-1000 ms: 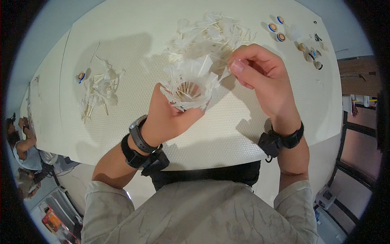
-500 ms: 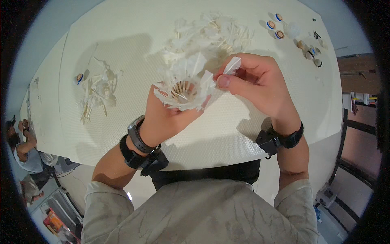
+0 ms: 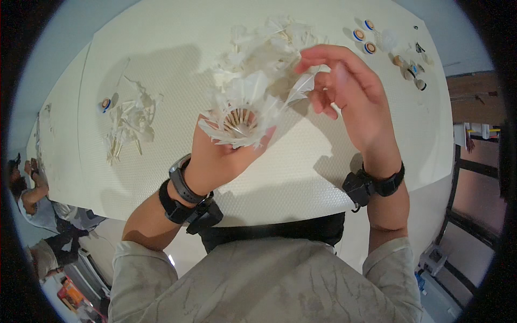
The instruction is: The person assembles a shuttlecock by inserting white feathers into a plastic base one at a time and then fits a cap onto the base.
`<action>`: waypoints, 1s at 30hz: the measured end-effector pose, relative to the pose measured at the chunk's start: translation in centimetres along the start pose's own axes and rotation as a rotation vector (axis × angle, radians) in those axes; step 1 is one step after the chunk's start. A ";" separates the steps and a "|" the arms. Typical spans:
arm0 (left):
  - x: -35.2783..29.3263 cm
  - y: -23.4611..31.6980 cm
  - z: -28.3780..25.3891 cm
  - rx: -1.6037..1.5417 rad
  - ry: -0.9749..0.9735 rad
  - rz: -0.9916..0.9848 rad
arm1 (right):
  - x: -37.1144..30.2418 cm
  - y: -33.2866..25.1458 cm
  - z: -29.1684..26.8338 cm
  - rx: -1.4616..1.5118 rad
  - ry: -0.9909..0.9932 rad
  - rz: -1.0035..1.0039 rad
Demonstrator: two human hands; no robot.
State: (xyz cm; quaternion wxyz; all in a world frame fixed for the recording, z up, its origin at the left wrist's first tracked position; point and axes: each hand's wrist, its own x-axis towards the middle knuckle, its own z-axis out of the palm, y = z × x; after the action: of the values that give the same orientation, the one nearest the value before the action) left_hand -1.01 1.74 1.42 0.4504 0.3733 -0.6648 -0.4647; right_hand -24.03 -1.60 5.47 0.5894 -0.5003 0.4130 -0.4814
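Observation:
My left hand (image 3: 223, 161) is wrapped round a white feather shuttlecock (image 3: 240, 119), its open feather skirt turned up and the ring of quills showing inside. The shuttlecock's lower end is hidden in that hand. To its right my right hand (image 3: 350, 89) hovers with fingers apart. A single white feather (image 3: 301, 89) shows between the shuttlecock and the right fingertips, and I cannot tell whether the hand still touches it. Just beyond lies a big heap of loose white feathers (image 3: 280, 35).
A smaller feather pile (image 3: 132, 118) lies on the left of the white textured table (image 3: 161, 172), beside a round blue-rimmed piece (image 3: 105, 104). Several similar round pieces (image 3: 359, 34) and small bits (image 3: 420, 84) sit at the far right. Another person (image 3: 35, 188) is at the left edge.
My right hand has risen and moved slightly right, its pinch on the feather opened into spread fingers. The left hand and shuttlecock are nearly unmoved.

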 end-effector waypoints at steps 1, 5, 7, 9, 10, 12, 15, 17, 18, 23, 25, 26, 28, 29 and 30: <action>-0.1 0.0 0.0 0.055 0.020 0.002 | -0.2 0.3 0.4 0.023 -0.062 -0.050; -0.3 -0.1 -0.2 -0.023 0.014 -0.012 | -0.4 0.7 -0.2 -0.266 -0.237 -0.082; -0.3 -0.2 -0.5 -0.107 -0.049 -0.075 | -0.5 0.9 -0.3 -0.202 -0.219 -0.072; -0.1 -0.5 -0.4 -0.043 -0.048 -0.008 | -0.7 0.8 -0.3 -0.139 -0.203 -0.061; -0.1 -0.7 -0.4 0.022 -0.047 0.058 | -0.7 0.4 -0.2 -0.179 -0.161 -0.108; -0.4 -1.3 -1.0 0.097 -0.106 0.082 | -0.8 0.4 -0.1 -0.216 -0.124 -0.156; 0.0 -1.5 -1.2 0.165 -0.153 0.123 | -1.0 0.6 0.2 -0.224 -0.089 -0.251; 0.4 -1.3 -0.7 0.144 -0.122 0.144 | -1.2 0.7 0.6 -0.174 0.063 -0.283; 0.6 -1.2 -0.5 0.134 -0.107 0.155 | -1.3 0.7 0.8 -0.173 0.063 -0.280; 1.1 -0.5 -1.0 0.342 -0.146 0.283 | -1.6 0.5 1.1 -0.194 0.006 -0.302; 0.8 -0.8 -0.8 0.366 -0.135 0.224 | -1.8 0.6 1.2 -0.212 0.008 -0.305; 0.8 -0.9 -0.8 0.373 -0.129 0.207 | -1.8 0.6 1.1 -0.231 0.011 -0.309; 0.8 -0.9 -0.8 0.389 -0.126 0.231 | -1.7 0.5 1.1 -0.259 0.005 -0.335; 0.7 -1.0 -0.8 0.396 -0.126 0.237 | -1.6 0.5 1.1 -0.285 -0.002 -0.359; 0.7 -0.8 -0.8 0.374 -0.132 0.231 | -1.5 0.8 1.1 -0.283 -0.002 -0.357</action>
State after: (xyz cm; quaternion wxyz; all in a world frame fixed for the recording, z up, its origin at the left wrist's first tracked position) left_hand -0.42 0.61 0.97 0.3791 0.3404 -0.8057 -0.3021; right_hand -23.17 0.11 4.88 0.4190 -0.6436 0.3808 -0.5150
